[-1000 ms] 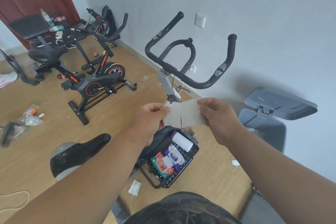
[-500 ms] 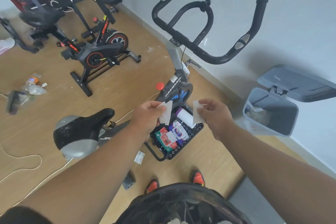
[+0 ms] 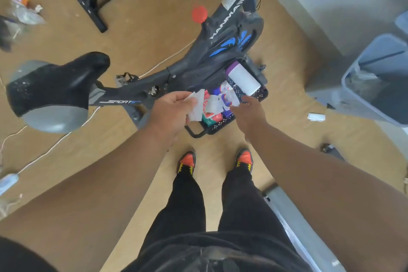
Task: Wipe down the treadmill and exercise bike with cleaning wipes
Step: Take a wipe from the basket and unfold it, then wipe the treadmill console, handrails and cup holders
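Item: wipe-down of exercise bike [image 3: 229,35], early stage as judged; no wiping contact visible on frame or saddle [image 3: 55,86], and a grey edge at lower right may be the treadmill [image 3: 293,223], uncertain. Left hand [image 3: 170,110]: fingers curled, pinching a white torn wipe packet or wipe [image 3: 196,106] just above the basket [image 3: 220,126]. Right hand [image 3: 249,112]: reaching down into the basket among the supplies, fingertips at a white piece; grip cannot be told from the blur. Basket: black, perforated, on the floor against the bike frame, holding a white roll [image 3: 242,79] and small packs. Open bin [image 3: 379,86]: at right, well apart from both hands. Remaining, as judged: unfold wipe, wipe bike, then treadmill.
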